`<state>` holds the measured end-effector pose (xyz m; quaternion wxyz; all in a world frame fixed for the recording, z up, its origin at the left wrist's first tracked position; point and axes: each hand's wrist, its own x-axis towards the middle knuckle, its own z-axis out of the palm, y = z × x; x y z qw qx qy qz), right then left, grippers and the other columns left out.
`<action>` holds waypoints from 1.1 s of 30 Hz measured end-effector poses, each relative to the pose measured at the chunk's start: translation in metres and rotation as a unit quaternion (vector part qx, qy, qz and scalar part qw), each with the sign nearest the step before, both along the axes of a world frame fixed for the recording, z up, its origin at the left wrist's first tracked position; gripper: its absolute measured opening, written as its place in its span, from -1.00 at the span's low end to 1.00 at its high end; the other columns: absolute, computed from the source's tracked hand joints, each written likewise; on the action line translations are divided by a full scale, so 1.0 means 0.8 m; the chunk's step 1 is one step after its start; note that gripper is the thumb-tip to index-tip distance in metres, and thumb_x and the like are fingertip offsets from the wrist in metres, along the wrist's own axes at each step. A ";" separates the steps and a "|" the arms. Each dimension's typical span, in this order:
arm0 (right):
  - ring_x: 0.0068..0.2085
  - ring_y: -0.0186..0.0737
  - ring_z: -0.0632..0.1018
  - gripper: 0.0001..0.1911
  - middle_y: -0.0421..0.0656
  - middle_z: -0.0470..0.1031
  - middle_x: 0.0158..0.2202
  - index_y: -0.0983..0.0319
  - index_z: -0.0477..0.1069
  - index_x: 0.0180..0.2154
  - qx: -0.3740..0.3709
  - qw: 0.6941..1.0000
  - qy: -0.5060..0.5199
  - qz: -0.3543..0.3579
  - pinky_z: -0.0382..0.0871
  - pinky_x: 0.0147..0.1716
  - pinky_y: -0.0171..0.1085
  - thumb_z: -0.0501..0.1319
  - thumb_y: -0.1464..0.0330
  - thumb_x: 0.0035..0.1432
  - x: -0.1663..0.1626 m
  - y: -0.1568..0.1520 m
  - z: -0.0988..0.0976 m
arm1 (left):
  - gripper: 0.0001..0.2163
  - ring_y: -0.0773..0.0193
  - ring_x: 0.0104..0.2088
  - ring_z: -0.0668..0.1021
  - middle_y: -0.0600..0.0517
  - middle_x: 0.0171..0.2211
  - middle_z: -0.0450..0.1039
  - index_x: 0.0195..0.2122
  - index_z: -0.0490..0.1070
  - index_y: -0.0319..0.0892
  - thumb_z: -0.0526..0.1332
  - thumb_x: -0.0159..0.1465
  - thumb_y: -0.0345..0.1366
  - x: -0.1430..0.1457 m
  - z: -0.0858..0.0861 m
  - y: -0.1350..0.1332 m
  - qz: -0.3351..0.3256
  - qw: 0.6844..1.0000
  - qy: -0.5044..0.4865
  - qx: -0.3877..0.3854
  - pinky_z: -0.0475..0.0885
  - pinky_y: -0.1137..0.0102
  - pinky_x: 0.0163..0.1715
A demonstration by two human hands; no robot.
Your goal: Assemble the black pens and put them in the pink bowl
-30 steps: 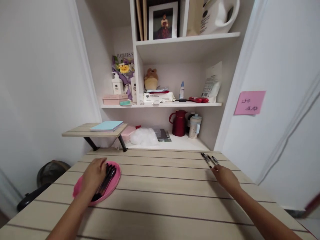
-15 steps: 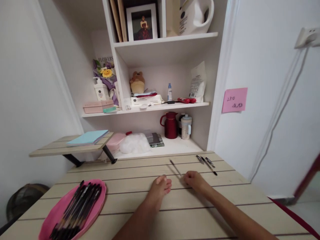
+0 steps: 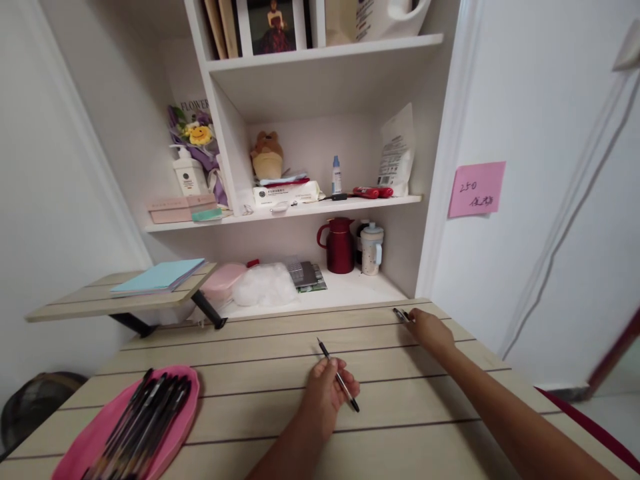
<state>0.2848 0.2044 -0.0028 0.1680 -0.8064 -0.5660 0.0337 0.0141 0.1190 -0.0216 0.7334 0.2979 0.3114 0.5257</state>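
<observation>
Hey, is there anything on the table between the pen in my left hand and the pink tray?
Nothing visible. The left hand holds the pen near the middle of the table; only bare wood shows between it and the pink tray at the near left corner.

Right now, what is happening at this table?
A person works at a wooden table with bare hands. The left hand holds one black pen above the middle of the table. The right hand reaches to the far right edge and touches the loose pens lying there; whether it grips one is hidden. A pink tray at the near left holds many more dark pens.
</observation>
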 end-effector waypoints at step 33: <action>-0.63 -0.49 0.26 -0.65 -0.14 0.48 -0.41 0.28 0.41 -0.40 0.125 0.743 0.646 0.124 0.01 -0.70 -0.42 0.31 0.17 -0.21 -0.164 -0.090 0.044 | -0.62 0.58 -0.83 0.03 0.22 -0.73 0.21 -0.24 0.30 -0.23 0.13 0.10 0.00 0.004 -0.002 -0.006 -0.098 0.971 0.181 0.119 -0.17 0.56 -0.80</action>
